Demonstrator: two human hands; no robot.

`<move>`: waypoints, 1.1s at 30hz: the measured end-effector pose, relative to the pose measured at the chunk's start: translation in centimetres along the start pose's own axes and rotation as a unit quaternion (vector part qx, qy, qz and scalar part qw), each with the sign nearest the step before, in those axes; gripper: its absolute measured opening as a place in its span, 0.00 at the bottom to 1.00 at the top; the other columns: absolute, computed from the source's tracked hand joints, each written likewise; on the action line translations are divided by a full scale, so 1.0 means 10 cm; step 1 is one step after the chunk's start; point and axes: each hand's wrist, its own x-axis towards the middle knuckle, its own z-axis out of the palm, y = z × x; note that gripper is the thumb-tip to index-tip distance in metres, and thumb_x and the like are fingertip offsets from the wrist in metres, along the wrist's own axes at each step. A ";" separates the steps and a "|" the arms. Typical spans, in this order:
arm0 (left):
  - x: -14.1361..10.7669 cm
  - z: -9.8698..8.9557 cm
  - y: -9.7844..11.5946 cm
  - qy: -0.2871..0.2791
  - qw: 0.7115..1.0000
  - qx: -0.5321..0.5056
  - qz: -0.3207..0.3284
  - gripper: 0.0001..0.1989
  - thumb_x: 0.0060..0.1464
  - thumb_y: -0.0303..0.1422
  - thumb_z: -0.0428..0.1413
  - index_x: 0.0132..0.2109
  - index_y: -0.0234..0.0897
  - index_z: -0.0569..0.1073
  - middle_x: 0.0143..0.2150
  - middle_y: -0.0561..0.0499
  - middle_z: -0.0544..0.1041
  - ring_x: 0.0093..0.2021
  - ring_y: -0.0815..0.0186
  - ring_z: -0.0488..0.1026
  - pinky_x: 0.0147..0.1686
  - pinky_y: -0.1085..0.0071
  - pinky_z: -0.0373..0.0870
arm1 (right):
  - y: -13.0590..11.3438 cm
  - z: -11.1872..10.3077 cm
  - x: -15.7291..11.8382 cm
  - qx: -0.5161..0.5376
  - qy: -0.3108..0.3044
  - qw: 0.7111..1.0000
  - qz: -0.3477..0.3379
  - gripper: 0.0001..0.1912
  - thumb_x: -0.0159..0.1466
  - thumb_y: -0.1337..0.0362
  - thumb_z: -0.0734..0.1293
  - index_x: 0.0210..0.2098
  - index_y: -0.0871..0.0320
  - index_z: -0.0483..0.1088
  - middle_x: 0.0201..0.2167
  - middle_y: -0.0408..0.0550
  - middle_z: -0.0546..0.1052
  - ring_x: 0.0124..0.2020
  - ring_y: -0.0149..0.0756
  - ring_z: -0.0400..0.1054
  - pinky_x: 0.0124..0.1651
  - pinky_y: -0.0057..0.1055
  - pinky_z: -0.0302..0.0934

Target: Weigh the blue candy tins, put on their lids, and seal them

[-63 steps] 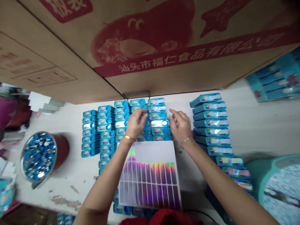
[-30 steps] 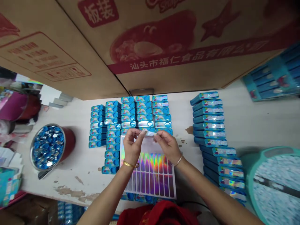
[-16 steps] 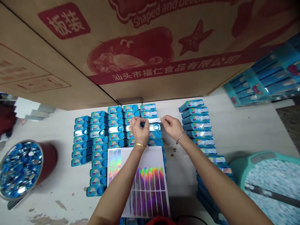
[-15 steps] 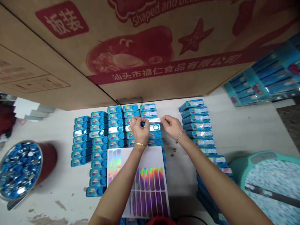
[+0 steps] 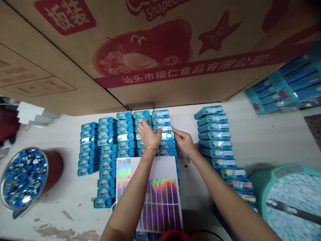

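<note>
My left hand (image 5: 149, 134) is open, fingers spread above the rows of narrow blue boxes, its thumb resting at a box in the right column. That blue box (image 5: 156, 128) has a shiny strip sticker (image 5: 166, 128) along its end. My right hand (image 5: 185, 142) touches the right end of the same box with outstretched fingertips; its lower fingers are bent. Below my wrists lies a sticker sheet (image 5: 163, 167) with rainbow-sheen strips and a bare white area where strips are gone. My left forearm hides part of it.
Large printed cartons (image 5: 175, 92) wall off the back. A column of stickered blue boxes (image 5: 214, 135) stands at right, beside a teal-rimmed tub (image 5: 260, 180). At left is a metal pot (image 5: 46, 167) full of small blue and silver pieces. Packaged blue boxes (image 5: 281, 90) lie back right.
The strip sticker, held stretched between both hands before, now lies on the box. My left fingers have opened and spread; my right hand has moved slightly down to the box's end.
</note>
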 end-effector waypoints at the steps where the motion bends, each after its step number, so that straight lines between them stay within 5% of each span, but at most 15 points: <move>1: 0.00 -0.03 -0.01 -0.009 1.000 0.008 0.001 0.26 0.45 0.38 0.62 0.50 0.39 0.63 0.51 0.39 0.65 0.54 0.43 0.62 0.49 0.44 0.59 | -0.02 -0.04 -0.03 -0.062 -0.020 0.998 -0.009 0.20 0.63 0.63 0.57 0.48 0.55 0.75 0.34 0.49 0.78 0.38 0.41 0.70 0.40 0.37 0.62; 3: -0.01 -0.18 -0.09 -0.046 0.998 0.002 0.045 0.19 0.49 0.37 0.60 0.48 0.38 0.66 0.49 0.41 0.68 0.51 0.49 0.66 0.49 0.49 0.62 | -0.12 -0.11 -0.10 -0.200 -0.029 0.979 -0.033 0.20 0.63 0.66 0.57 0.50 0.57 0.74 0.31 0.50 0.77 0.36 0.42 0.69 0.41 0.38 0.59; 6: -0.05 -0.64 -0.40 -0.118 0.975 -0.035 0.185 0.08 0.60 0.34 0.50 0.43 0.38 0.70 0.42 0.46 0.73 0.45 0.60 0.70 0.47 0.61 0.66 | -0.40 -0.07 -0.31 -0.298 0.016 0.949 -0.103 0.20 0.66 0.66 0.57 0.54 0.60 0.71 0.33 0.52 0.75 0.38 0.43 0.67 0.41 0.38 0.54; 9: -0.15 -1.19 -0.83 -0.151 0.950 0.021 0.274 0.11 0.63 0.33 0.45 0.43 0.38 0.72 0.40 0.47 0.75 0.43 0.63 0.70 0.46 0.64 0.66 | -0.72 0.23 -0.62 -0.287 -0.031 0.936 -0.203 0.18 0.68 0.66 0.56 0.53 0.58 0.71 0.30 0.50 0.73 0.36 0.40 0.65 0.39 0.36 0.50; 12: -0.28 -1.50 -1.18 -0.195 0.923 0.113 0.312 0.13 0.63 0.32 0.45 0.46 0.38 0.73 0.41 0.46 0.75 0.43 0.61 0.70 0.44 0.62 0.66 | -0.87 0.64 -0.89 -0.289 -0.112 0.916 -0.256 0.17 0.69 0.66 0.56 0.51 0.57 0.71 0.29 0.49 0.72 0.33 0.39 0.63 0.37 0.36 0.48; 17: -0.47 -1.47 -1.45 -0.207 0.893 0.189 0.351 0.14 0.61 0.31 0.46 0.50 0.40 0.73 0.45 0.43 0.74 0.42 0.59 0.68 0.39 0.61 0.65 | -0.79 1.00 -1.05 -0.331 -0.152 0.902 -0.231 0.16 0.69 0.66 0.57 0.51 0.58 0.71 0.30 0.51 0.72 0.33 0.40 0.62 0.37 0.37 0.47; 23: -0.61 -1.45 -1.53 -0.209 0.882 0.201 0.371 0.13 0.61 0.29 0.46 0.48 0.39 0.73 0.48 0.44 0.74 0.46 0.58 0.67 0.41 0.61 0.64 | -0.74 1.00 -1.05 -0.331 -0.134 0.906 -0.227 0.16 0.69 0.64 0.57 0.51 0.57 0.72 0.30 0.50 0.72 0.33 0.40 0.62 0.37 0.36 0.47; 27: -0.64 -1.47 -1.52 -0.176 0.908 0.185 0.332 0.14 0.62 0.31 0.45 0.51 0.36 0.71 0.50 0.42 0.72 0.47 0.58 0.67 0.44 0.61 0.63 | -0.73 1.00 -1.09 -0.328 -0.120 0.905 -0.243 0.16 0.69 0.64 0.57 0.51 0.58 0.72 0.29 0.49 0.71 0.33 0.39 0.61 0.37 0.37 0.47; 33: -0.60 -1.46 -1.50 -0.180 0.901 0.219 0.329 0.14 0.63 0.34 0.45 0.49 0.39 0.72 0.43 0.44 0.74 0.43 0.57 0.67 0.44 0.58 0.57 | -0.70 1.00 -1.16 -0.318 -0.118 0.907 -0.250 0.17 0.69 0.64 0.57 0.53 0.59 0.70 0.30 0.50 0.71 0.34 0.39 0.60 0.37 0.37 0.48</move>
